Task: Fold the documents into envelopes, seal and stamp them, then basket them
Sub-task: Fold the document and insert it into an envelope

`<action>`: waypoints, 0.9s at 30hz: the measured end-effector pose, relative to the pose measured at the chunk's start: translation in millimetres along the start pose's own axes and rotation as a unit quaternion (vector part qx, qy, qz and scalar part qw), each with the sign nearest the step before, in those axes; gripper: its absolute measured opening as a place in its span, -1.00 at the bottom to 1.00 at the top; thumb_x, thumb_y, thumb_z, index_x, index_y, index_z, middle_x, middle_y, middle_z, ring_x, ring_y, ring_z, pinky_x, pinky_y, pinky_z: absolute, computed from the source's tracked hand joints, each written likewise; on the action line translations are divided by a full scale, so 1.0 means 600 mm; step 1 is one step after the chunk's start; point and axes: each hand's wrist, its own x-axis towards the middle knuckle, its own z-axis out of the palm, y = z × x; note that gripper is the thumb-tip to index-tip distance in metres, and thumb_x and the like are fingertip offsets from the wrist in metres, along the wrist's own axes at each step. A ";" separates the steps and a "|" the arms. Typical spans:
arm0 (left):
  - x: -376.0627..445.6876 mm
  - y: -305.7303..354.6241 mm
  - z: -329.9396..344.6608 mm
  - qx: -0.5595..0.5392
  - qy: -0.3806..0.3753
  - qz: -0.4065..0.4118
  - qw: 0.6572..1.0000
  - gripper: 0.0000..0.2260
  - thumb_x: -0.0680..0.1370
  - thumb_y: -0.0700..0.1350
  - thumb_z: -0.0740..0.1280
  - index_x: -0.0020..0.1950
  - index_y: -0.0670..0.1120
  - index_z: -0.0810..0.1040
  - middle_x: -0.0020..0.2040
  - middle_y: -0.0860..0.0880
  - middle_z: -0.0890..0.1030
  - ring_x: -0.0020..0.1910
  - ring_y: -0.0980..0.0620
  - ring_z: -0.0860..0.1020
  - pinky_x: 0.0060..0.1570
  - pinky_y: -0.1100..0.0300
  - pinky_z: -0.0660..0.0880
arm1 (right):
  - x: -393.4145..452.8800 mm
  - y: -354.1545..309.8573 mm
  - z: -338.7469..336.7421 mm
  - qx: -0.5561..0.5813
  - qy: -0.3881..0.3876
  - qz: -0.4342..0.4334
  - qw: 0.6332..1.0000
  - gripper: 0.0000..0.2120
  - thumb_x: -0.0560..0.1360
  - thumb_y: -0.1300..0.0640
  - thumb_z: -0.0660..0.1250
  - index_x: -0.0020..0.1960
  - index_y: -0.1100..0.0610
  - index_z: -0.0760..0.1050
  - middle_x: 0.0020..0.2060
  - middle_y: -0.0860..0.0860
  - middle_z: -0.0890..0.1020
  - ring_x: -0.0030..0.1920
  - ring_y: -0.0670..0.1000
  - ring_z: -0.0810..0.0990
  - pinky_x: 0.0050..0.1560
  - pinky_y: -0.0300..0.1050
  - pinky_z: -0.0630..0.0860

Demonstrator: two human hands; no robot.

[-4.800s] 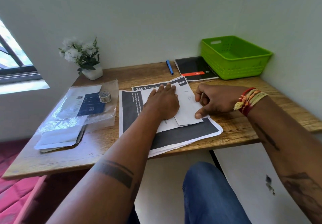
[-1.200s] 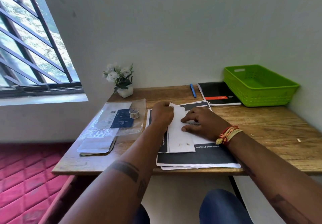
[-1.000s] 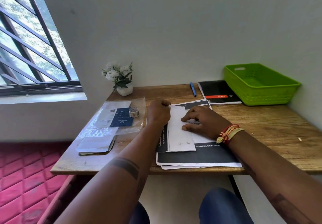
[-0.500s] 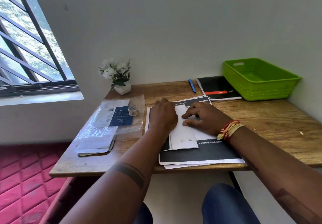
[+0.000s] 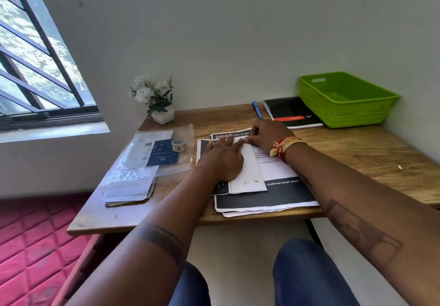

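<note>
A white folded document (image 5: 250, 172) lies on a stack of black-and-white printed sheets (image 5: 266, 198) at the desk's front middle. My left hand (image 5: 223, 158) lies flat on the folded paper's left half, fingers straight and pressing down. My right hand (image 5: 266, 134) rests at the paper's far right corner, fingers bent, fingertips on its top edge. White envelopes (image 5: 128, 189) lie in a clear plastic sleeve (image 5: 147, 160) at the left. A small roll of tape (image 5: 178, 144) sits on that sleeve. The green basket (image 5: 345, 100) stands at the back right.
A black notebook (image 5: 291, 112) and a blue pen (image 5: 257, 110) lie near the back wall beside the basket. A small white pot of flowers (image 5: 157, 100) stands at the back left corner. Bare wooden desk (image 5: 369, 153) stretches to the right of the papers.
My left hand has opened from a curled grip and slid flat along the folded paper. My right hand has shifted to the paper's far edge. The camera has tilted slightly.
</note>
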 end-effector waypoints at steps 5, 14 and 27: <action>0.003 -0.001 -0.001 -0.008 -0.002 0.010 1.000 -0.48 0.73 0.02 -0.07 0.70 0.03 -0.02 0.71 -0.07 -0.06 0.68 -0.04 -0.07 0.63 -0.05 -0.13 | 0.004 -0.019 -0.002 -0.052 -0.032 0.024 0.998 -0.61 0.54 -0.19 0.38 0.07 0.14 0.54 -0.08 0.11 0.65 -0.05 0.15 0.62 -0.12 -0.08 0.43; 0.000 0.001 -0.004 -0.011 -0.008 0.002 1.000 -0.50 0.74 0.06 -0.07 0.69 0.13 0.00 0.71 -0.05 -0.06 0.68 -0.03 -0.07 0.63 -0.06 -0.15 | -0.050 -0.012 -0.020 -0.016 -0.069 0.021 0.997 -0.67 0.47 -0.17 0.47 -0.10 0.04 0.44 -0.17 0.01 0.60 -0.09 0.06 0.56 -0.17 -0.09 0.37; -0.003 0.005 -0.004 0.003 -0.015 -0.005 1.000 -0.41 0.70 0.29 -0.04 0.70 0.14 -0.03 0.71 -0.04 -0.08 0.68 -0.03 -0.08 0.63 -0.07 -0.14 | -0.112 -0.013 -0.046 -0.031 -0.140 0.017 0.990 -0.56 0.43 -0.29 0.44 0.06 0.01 0.44 -0.07 -0.03 0.58 -0.05 0.00 0.54 -0.09 -0.09 0.44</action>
